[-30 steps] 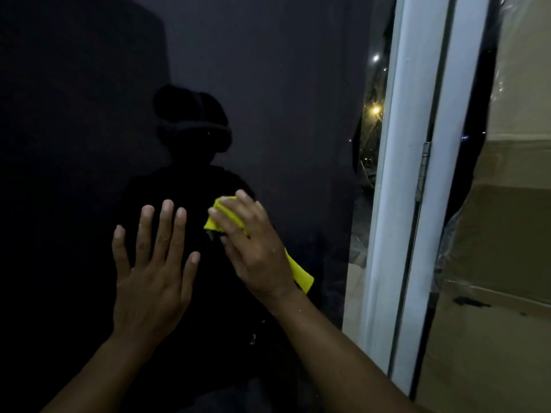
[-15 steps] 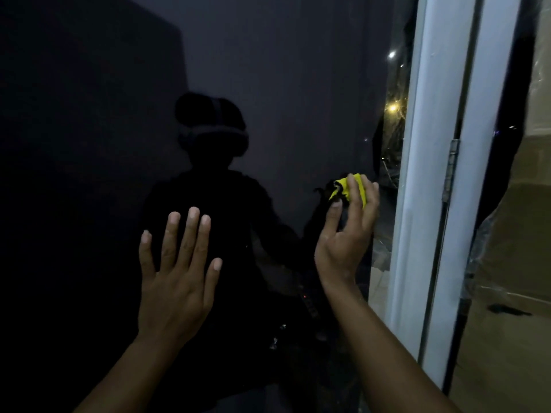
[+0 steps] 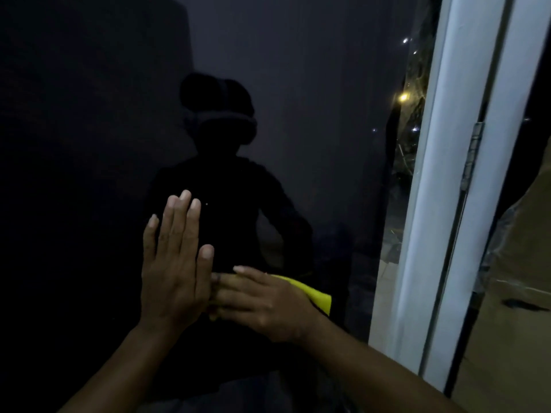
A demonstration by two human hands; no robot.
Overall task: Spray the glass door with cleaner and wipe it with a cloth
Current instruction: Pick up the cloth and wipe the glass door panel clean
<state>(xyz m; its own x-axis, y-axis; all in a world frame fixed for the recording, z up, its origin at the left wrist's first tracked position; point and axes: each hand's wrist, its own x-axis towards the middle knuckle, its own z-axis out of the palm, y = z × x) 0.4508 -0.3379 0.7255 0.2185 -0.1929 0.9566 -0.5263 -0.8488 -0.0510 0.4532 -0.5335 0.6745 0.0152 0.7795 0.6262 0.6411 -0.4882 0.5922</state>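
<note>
The dark glass door [image 3: 313,84] fills most of the view and mirrors a dark silhouette of me. My left hand [image 3: 174,263] lies flat against the glass, fingers up and holding nothing. Just right of it and lower, my right hand [image 3: 262,302] presses a yellow cloth [image 3: 310,290] onto the glass, fingers pointing left and touching the left hand's edge. Most of the cloth is hidden under the hand; its right end sticks out. No spray bottle is in view.
A white door frame [image 3: 441,204] with a metal hinge [image 3: 471,156] runs down the right side. Beyond it stands plastic-wrapped cardboard [image 3: 512,293]. Street lights [image 3: 403,97] show through the glass near the frame.
My right hand swept the cloth from centre to the upper right by the frame, then down and left beside my left hand. The left hand stayed flat on the glass.
</note>
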